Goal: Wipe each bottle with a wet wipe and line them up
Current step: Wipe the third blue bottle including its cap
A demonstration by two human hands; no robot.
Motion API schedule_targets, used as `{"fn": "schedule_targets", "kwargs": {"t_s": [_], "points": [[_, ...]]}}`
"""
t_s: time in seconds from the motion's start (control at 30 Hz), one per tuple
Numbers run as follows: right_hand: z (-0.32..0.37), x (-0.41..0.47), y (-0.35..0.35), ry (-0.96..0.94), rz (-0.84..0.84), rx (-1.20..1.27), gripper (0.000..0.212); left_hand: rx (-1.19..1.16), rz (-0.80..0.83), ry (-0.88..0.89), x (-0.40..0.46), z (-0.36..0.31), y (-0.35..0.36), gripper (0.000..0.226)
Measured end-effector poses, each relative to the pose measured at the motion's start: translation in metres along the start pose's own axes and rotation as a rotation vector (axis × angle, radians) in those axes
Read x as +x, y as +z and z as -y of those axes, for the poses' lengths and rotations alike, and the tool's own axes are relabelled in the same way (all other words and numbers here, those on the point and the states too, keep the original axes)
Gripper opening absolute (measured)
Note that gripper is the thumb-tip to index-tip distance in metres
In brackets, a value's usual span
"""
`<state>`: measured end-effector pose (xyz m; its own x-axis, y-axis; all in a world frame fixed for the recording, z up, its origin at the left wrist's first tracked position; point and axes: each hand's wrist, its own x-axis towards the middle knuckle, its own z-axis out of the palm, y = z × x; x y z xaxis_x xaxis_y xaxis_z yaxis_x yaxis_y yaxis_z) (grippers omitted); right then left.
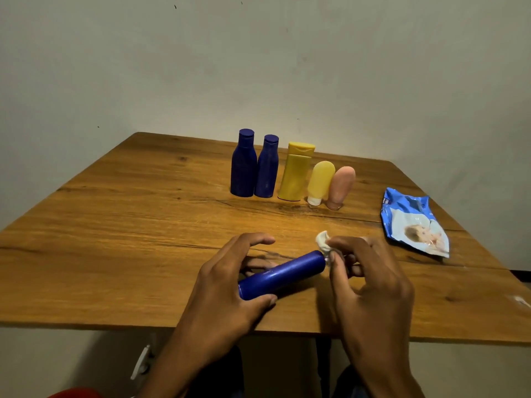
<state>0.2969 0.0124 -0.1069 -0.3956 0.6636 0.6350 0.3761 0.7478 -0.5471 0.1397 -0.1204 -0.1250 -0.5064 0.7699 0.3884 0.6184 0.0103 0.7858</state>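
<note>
A blue bottle point(283, 274) lies tilted just above the wooden table point(115, 225) near its front edge. My left hand point(230, 285) grips its lower end between thumb and fingers. My right hand point(370, 285) pinches a crumpled white wet wipe point(323, 242) against the bottle's upper end. At the back stands a row: two dark blue bottles point(243, 165) point(267, 168), a tall yellow bottle point(296, 172), a small yellow tube point(320, 180) and a pink tube point(340, 186), the tubes standing on their caps.
A blue wet-wipe pack point(413, 225) with a printed picture lies flat at the right side of the table. A plain wall rises right behind the table. A white object point(142, 361) hangs below the front edge at the left.
</note>
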Motion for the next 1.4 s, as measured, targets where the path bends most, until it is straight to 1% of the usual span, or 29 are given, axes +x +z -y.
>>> {"fn": "schedule_targets", "kwargs": {"t_s": [0.1, 0.2, 0.33, 0.4, 0.47, 0.53, 0.57, 0.63, 0.7, 0.8, 0.9, 1.0, 1.07, 1.2, 1.3, 1.4], "points": [[0.007, -0.012, 0.002, -0.018, 0.018, 0.011, 0.034, 0.084, 0.040, 0.086, -0.002, 0.001, 0.007, 0.096], [0.018, -0.024, 0.008, -0.037, 0.026, 0.024, 0.030, 0.126, 0.070, 0.126, -0.002, 0.002, 0.011, 0.098], [0.035, -0.045, 0.017, -0.110, 0.063, 0.147, 0.027, 0.083, 0.088, 0.143, -0.002, -0.001, 0.009, 0.093], [0.036, -0.052, 0.019, -0.139, 0.091, 0.156, 0.032, 0.044, 0.117, 0.139, -0.002, -0.003, 0.005, 0.087], [0.030, -0.053, 0.018, -0.141, 0.102, 0.133, 0.025, 0.014, 0.165, 0.130, -0.002, -0.004, 0.000, 0.084], [0.014, -0.048, 0.011, -0.092, 0.083, 0.097, 0.018, 0.005, 0.205, 0.114, -0.002, -0.003, -0.004, 0.084], [0.006, -0.044, 0.005, -0.055, 0.079, 0.061, 0.018, 0.001, 0.220, 0.107, -0.002, -0.002, -0.006, 0.083], [-0.011, -0.035, -0.006, 0.034, 0.070, -0.009, 0.024, 0.009, 0.243, 0.096, -0.002, -0.001, -0.008, 0.083], [-0.020, -0.027, -0.014, 0.115, 0.047, -0.027, 0.027, 0.032, 0.250, 0.090, -0.001, -0.001, -0.009, 0.083], [-0.019, -0.021, -0.017, 0.133, 0.027, 0.012, 0.025, 0.064, 0.237, 0.086, 0.000, 0.001, -0.010, 0.084], [-0.012, -0.021, -0.012, 0.120, 0.053, 0.055, 0.023, 0.084, 0.206, 0.061, -0.004, 0.003, -0.010, 0.081], [-0.007, -0.029, -0.002, 0.129, 0.105, 0.040, 0.024, 0.088, 0.162, 0.041, -0.008, 0.005, -0.010, 0.067], [0.002, -0.038, 0.005, 0.118, 0.110, 0.038, 0.024, 0.105, 0.151, 0.051, -0.008, 0.006, -0.009, 0.058], [0.025, -0.056, 0.015, 0.016, 0.115, 0.201, 0.018, 0.146, 0.133, 0.093, -0.007, 0.007, -0.008, 0.054], [0.032, -0.054, 0.013, -0.027, 0.186, 0.307, 0.027, 0.098, 0.103, 0.119, -0.005, 0.006, -0.011, 0.049], [0.033, -0.041, 0.002, 0.013, 0.144, 0.361, 0.026, -0.014, 0.049, 0.095, -0.005, 0.005, -0.014, 0.043]]}}
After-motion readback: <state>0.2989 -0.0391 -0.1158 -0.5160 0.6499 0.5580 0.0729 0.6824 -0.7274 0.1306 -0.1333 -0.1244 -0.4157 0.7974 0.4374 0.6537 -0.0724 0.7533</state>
